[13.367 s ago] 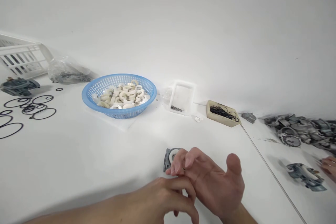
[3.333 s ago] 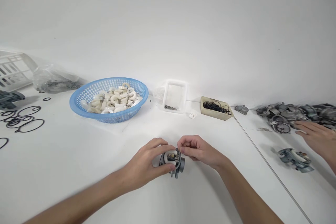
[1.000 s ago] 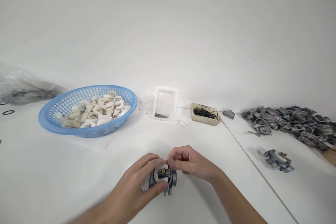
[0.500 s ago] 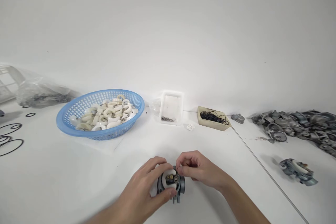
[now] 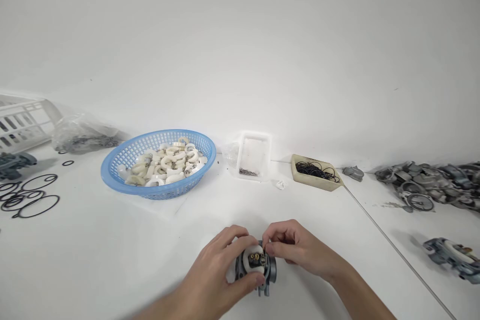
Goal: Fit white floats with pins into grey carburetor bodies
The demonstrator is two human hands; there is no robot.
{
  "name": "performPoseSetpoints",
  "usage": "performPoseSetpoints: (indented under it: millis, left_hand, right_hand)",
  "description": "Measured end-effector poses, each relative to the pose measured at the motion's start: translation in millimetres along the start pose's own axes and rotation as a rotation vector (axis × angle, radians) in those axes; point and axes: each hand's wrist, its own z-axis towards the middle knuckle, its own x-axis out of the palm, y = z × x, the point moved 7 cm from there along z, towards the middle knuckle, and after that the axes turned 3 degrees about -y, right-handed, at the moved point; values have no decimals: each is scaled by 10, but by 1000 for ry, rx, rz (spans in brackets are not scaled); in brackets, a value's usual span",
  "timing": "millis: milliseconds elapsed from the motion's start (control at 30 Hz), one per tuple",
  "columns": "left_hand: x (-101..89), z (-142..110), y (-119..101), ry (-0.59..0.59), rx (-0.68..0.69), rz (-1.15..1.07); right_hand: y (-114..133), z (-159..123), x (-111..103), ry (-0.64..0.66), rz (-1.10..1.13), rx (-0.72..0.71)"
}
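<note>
A small grey metal carburettor body (image 5: 258,266) with a white float piece and brass parts on top rests on the white table near the front edge. My left hand (image 5: 221,270) is wrapped round its left side, thumb underneath. Fingertips of my right hand (image 5: 296,250) are pinched together at its upper right edge; what they pinch is too small to make out.
A blue basket (image 5: 123,170) of white float pieces stands behind on the left. Further right are a white tray (image 5: 255,154) with small pins and a beige tray (image 5: 315,180) of black rings. Black O-rings (image 5: 33,200) lie far left, grey metal bodies (image 5: 427,185) far right.
Both hands stay on the grey body with the same grip. The view has shifted a little, so everything sits slightly lower and further right in the picture.
</note>
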Motion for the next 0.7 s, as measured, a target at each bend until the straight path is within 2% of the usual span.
performPoseSetpoints:
  millis: [333, 700]
  left_hand:
    - [-47, 33, -92, -1, 2, 67]
    - [-50, 41, -106, 5, -12, 49]
  right_hand:
    - [43, -60, -69, -63, -220, -55]
    - [89, -112, -85, -78, -284, -28]
